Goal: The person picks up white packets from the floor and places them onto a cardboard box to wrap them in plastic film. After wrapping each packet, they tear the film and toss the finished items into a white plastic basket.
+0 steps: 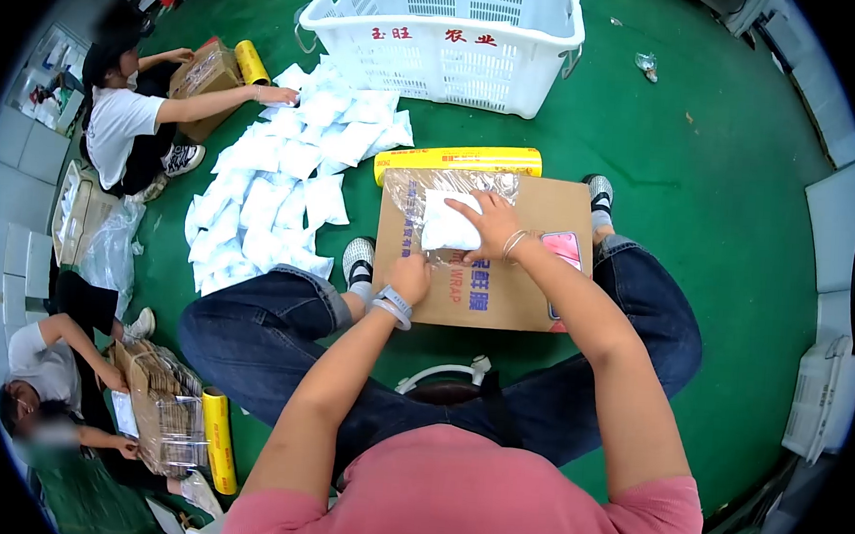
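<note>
I see the pack [449,231] on the box [547,201], by the film [407,191]; the right hand [492,227] spreads its fingers apart over it; the left hand [410,278] curls at the box's left, grip I can't tell; I'd keep film taut.

The box [513,293] is of matt cardboard. The plastic film [410,191] on it looks glossy and wrinkled, the roll [457,159] smooth and shiny. The crate [438,66] looks plastic.
</note>
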The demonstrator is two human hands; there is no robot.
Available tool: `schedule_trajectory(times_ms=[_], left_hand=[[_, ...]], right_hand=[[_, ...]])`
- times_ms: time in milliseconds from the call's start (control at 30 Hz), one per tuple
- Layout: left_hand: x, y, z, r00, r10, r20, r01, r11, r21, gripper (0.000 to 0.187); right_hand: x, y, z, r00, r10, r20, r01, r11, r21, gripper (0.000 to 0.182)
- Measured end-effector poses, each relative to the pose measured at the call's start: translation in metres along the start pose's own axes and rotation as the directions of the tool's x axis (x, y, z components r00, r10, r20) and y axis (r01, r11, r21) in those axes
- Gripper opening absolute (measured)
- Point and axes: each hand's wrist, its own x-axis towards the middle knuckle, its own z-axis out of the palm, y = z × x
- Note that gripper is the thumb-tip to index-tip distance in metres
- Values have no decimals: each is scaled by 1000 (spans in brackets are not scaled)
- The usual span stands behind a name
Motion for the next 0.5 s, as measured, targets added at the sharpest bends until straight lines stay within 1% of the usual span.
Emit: schedule_trajectory(times_ms=[33,100,133,167,200,233,267,333,367,433,467,500], left_hand=[[-4,-8,3,1000,-4,-4,4,1000,-7,30],[-14,-15,-10,990,-46,132,71,980,-189,25],[-22,-13,-14,990,-47,136,73,978,-195,25],[-32,-7,-22,987,-154,43,159,959,-236,26],[-37,-3,-28,964,-262,-50,237,929,-284,27],[-39,4,-27,978,-176,-108,136,943,-305,32],[-38,13,-22,977,-180,-110,138,940,-312,32],[-32,34,-10,952,-47,-301,32,998,-55,37],[-28,44,-9,951,-51,-306,33,997,-64,37],[-14,59,-13,970,-162,-182,182,978,100,31],[-7,56,-8,969,-161,-186,180,979,90,31],[0,48,-1,973,-171,-157,192,973,129,28]], right_hand=[[-1,0,-2,1000,16,16,-17,999,33,108],[-4,4,-3,999,19,34,-20,999,37,107],[-6,4,-3,999,24,47,-26,998,49,107],[-8,3,-1,998,24,54,-27,999,46,107],[-8,2,0,999,34,31,-35,998,44,106],[-7,1,0,999,42,7,-42,998,40,105],[-5,0,-3,999,39,11,-39,999,34,105],[1,0,-12,986,87,141,-99,992,74,104],[4,3,-12,985,75,154,-84,995,52,104],[7,4,-11,985,88,148,-95,995,41,105],[6,3,-8,983,103,149,-111,993,46,105],[6,2,-8,983,104,150,-110,993,33,105]])
